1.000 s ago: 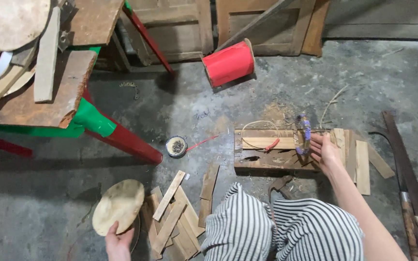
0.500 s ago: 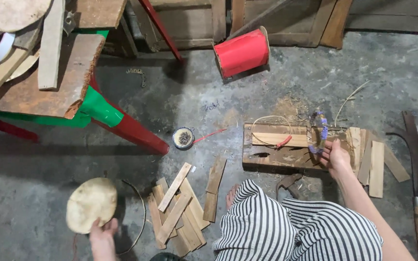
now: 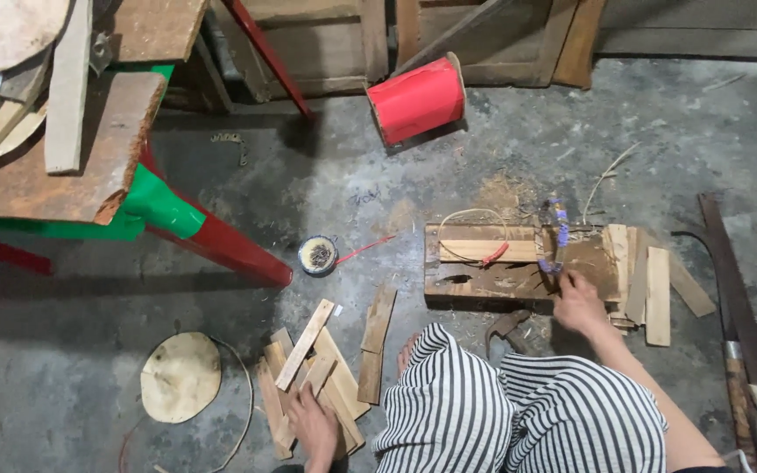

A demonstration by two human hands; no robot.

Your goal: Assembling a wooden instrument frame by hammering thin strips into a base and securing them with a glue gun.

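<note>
Head view is showing thin pale wooden slats lying heaped on the floor; left hand is resting open-fingered on them, right hand is gripping a blue-banded tool on the wooden block.

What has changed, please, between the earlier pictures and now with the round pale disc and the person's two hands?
The left hand has let go of the round pale disc, which now lies on the grey floor, and has moved right onto the pile of flat wooden offcuts. The right hand stays at the purple-wrapped tool on the wooden block; the red spool has not moved.
</note>
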